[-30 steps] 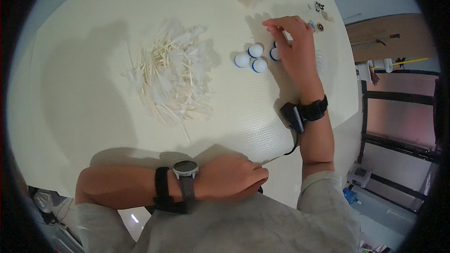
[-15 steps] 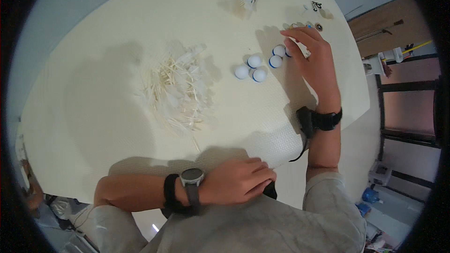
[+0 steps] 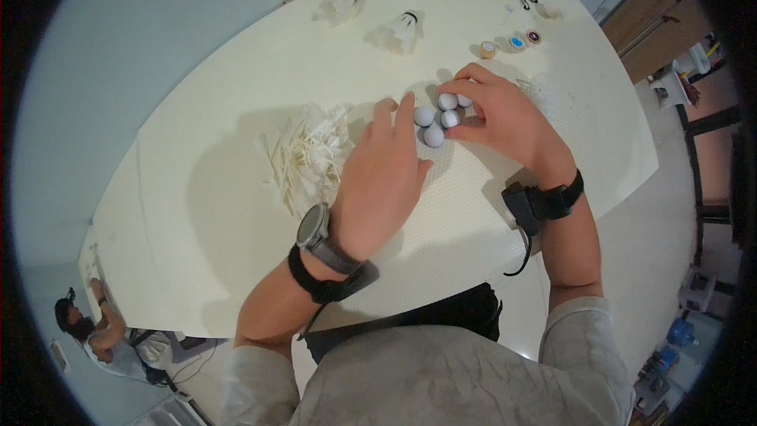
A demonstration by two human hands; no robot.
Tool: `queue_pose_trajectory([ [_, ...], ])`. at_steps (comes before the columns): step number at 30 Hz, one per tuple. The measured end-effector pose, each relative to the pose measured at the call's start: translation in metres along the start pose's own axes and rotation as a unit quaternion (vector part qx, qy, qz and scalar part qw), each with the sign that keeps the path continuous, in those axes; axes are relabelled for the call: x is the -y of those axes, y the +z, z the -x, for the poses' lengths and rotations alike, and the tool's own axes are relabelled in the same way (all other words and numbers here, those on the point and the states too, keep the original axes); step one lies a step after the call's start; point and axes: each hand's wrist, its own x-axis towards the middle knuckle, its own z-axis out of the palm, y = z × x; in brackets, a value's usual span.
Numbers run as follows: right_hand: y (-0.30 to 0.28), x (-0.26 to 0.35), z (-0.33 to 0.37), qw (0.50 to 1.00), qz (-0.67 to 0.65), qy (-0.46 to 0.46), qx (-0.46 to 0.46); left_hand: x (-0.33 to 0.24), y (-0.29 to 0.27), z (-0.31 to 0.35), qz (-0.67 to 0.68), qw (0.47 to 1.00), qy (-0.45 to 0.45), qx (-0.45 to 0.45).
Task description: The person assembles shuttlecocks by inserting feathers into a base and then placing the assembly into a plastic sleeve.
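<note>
Several white, rounded shuttlecock heads point(image 3: 434, 136) sit bunched on the pale table. My right hand point(image 3: 505, 118) curves round them from the right, thumb and fingers on either side of a few heads; part of the group is hidden behind it. On the group's left side is my left hand point(image 3: 380, 181), palm down, fingers stretched and apart, holding nothing. Its fingertips are close beside the leftmost head; contact is hard to judge. A loose pile of white feathers point(image 3: 307, 150) lies just left of my left hand.
Two feather shuttlecocks point(image 3: 404, 31) lie toward the far edge. Several small round reels point(image 3: 487, 50) sit beyond my right hand, with thin black pieces point(image 3: 527, 1) farther back. Another person point(image 3: 95, 327) sits at the table's far left end.
My left hand has moved from the table's near edge up beside the shuttlecock heads. My right hand has come lower and left around them, and the heads are now grouped closer together.
</note>
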Motion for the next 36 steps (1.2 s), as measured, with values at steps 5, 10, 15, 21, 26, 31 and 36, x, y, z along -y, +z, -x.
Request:
queue_pose_trajectory([
  [5, 0.003, 0.007, 0.001, 0.997, -0.039, -0.058, 0.022, 0.005, 0.008, -0.011, 0.041, 0.999, -0.018, 0.025],
  [10, 0.001, 0.004, 0.002, 0.996, -0.042, -0.066, 0.048, 0.016, 0.011, -0.016, 0.063, 0.998, -0.014, 0.024],
  [15, 0.002, 0.014, 0.006, 0.993, -0.108, -0.016, 0.053, 0.022, 0.012, -0.016, 0.112, 0.993, -0.01, 0.025],
  [21, 0.004, 0.006, 0.008, 0.999, -0.025, -0.041, 0.006, 0.02, 0.008, -0.014, 0.121, 0.993, -0.006, 0.013],
  [26, 0.003, 0.001, 0.0, 0.992, -0.077, -0.082, 0.056, 0.022, 0.012, -0.015, 0.128, 0.992, 0.016, -0.001],
  [31, 0.003, 0.01, 0.002, 0.992, -0.097, -0.024, 0.079, 0.022, 0.011, -0.016, 0.123, 0.992, 0.009, 0.001],
  [36, 0.003, 0.011, 0.002, 0.992, -0.096, -0.005, 0.079, 0.023, 0.013, -0.016, 0.119, 0.993, 0.026, -0.007],
])
